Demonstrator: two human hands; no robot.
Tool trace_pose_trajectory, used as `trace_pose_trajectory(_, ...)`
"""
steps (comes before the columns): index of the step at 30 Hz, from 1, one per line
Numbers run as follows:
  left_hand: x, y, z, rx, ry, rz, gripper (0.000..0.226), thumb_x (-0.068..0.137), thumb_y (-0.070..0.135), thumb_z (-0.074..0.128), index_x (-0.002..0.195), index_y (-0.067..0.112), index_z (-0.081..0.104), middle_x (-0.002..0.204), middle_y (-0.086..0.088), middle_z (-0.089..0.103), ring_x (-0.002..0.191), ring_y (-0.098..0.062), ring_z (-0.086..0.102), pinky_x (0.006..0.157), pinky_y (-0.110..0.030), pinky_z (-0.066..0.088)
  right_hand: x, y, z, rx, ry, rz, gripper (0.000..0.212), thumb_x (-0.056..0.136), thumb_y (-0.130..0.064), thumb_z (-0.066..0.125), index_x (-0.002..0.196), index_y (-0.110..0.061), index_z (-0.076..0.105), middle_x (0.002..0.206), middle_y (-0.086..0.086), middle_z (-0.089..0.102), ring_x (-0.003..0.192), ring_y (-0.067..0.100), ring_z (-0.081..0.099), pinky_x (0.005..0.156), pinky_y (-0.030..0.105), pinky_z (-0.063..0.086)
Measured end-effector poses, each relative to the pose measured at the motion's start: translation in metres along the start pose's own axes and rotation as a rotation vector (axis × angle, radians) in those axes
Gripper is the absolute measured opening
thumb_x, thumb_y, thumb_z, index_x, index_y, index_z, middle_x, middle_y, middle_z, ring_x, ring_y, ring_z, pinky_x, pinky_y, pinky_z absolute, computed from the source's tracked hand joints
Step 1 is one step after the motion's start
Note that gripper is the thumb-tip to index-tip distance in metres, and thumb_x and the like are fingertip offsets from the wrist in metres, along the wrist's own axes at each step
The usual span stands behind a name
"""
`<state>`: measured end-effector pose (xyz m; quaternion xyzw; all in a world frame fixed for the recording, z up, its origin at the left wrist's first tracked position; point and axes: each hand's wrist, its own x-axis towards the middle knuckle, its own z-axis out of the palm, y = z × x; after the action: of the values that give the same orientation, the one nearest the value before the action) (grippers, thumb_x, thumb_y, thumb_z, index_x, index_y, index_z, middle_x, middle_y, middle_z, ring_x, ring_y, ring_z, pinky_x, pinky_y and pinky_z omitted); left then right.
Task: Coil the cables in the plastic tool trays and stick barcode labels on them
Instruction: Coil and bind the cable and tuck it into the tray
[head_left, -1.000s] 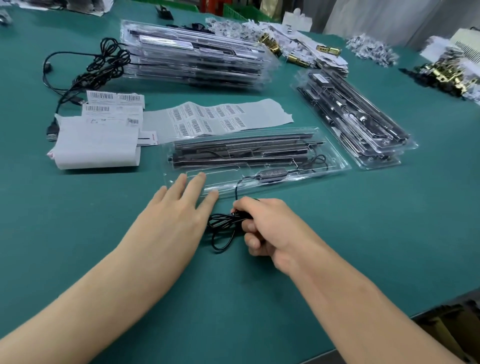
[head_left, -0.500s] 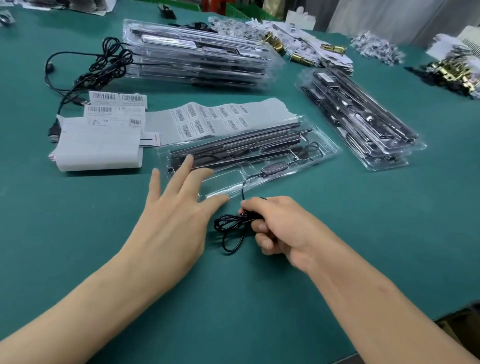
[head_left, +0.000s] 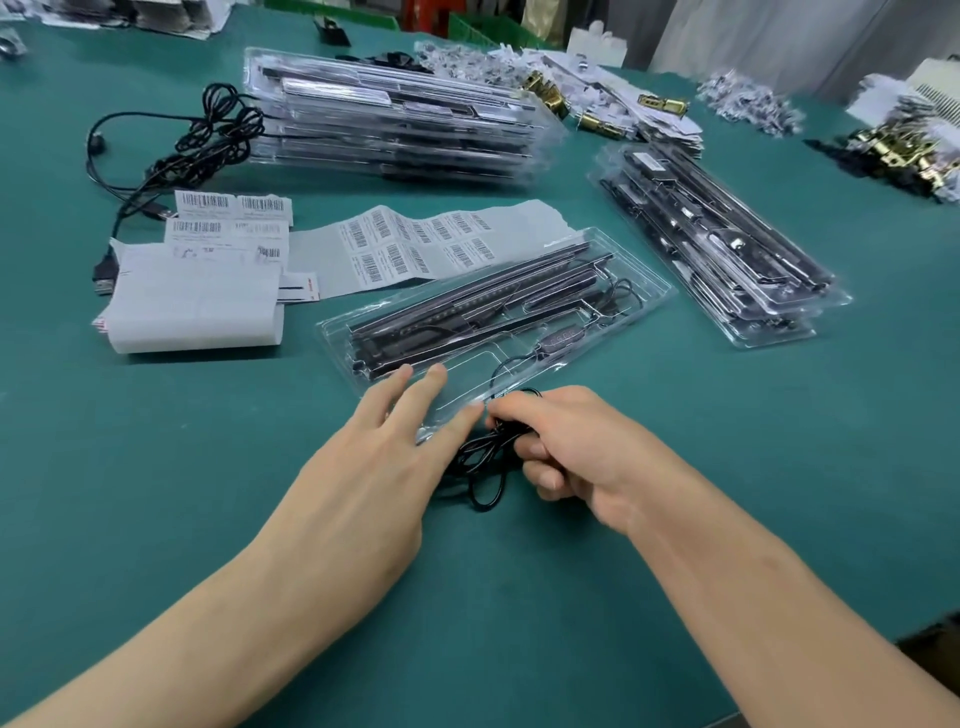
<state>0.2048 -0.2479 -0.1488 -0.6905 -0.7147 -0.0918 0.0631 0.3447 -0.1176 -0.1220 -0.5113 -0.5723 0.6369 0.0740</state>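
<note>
- On the green table (head_left: 779, 467), just in front of the person, 1 clear plastic tray (head_left: 644, 296) lies open with its dark strips seated in the long slots.
- This tray's cable (head_left: 483, 462) is gathered into a small bundle of loops, so the coiling looks nearly done. The bundle lies on the table just outside the tray's near edge, not inside it.
- A thin lead runs from the bundle up to the inline controller (head_left: 558, 340), which sits in the tray.
- The right hand (head_left: 576, 452) has its fingers curled round the bundle, pinching the loops together.
- The left hand (head_left: 363, 467) is spread flat with straight fingers. Its fingertips rest on the near end of the tray, probably steadying it, and it holds nothing.
- Left for this tray, as I judge it: tuck the bundle into the vacant pocket near the controller, then stick on a barcode. I can see no label on it yet.
- The label sheet (head_left: 415, 249) lies just behind the tray with many barcodes unpeeled.
- The stack of trays at right (head_left: 727, 249) shows a small white label on top and may be finished.
- The far stack (head_left: 395, 119) has loose cables (head_left: 208, 135) spilling from its left end, so much work likely remains.
</note>
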Motion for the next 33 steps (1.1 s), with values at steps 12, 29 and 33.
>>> trace_pose_trajectory(12, -0.004, 0.011, -0.008, -0.106, -0.084, -0.040, 0.062, 0.081, 0.012, 0.074, 0.141, 0.020, 0.061, 0.145, -0.012, 0.057, 0.133, -0.034, 0.055, 0.099, -0.037, 0.054, -0.005, -0.016, -0.027, -0.202, -0.264, 0.058, 0.024, 0.107, -0.040, 0.049, 0.098, -0.018, 0.055, 0.058, -0.008, 0.033, 0.043, 0.008, 0.036, 0.040, 0.017, 0.026)
trace_pose_trajectory(29, -0.002, 0.017, -0.016, -0.133, -0.104, -0.079, 0.056, 0.094, 0.024, 0.036, 0.147, 0.031, 0.053, 0.150, -0.007, 0.051, 0.127, -0.030, 0.052, 0.089, -0.044, 0.054, -0.020, 0.005, -0.015, -0.148, -0.031, -0.040, 0.021, 0.102, -0.029, 0.063, 0.089, -0.012, 0.062, 0.067, -0.002, 0.066, 0.055, 0.012, 0.064, 0.037, 0.017, 0.030)
trace_pose_trajectory(33, 0.001, 0.017, -0.021, 0.004, -0.050, -0.052, 0.049, 0.092, 0.034, 0.033, 0.126, 0.037, 0.068, 0.125, -0.003, 0.067, 0.099, -0.028, 0.065, 0.081, -0.045, 0.046, -0.024, 0.011, -0.005, -0.088, 0.087, -0.079, 0.016, 0.097, -0.025, 0.068, 0.093, -0.010, 0.073, 0.072, -0.003, 0.068, 0.053, 0.011, 0.061, 0.037, 0.018, 0.028)
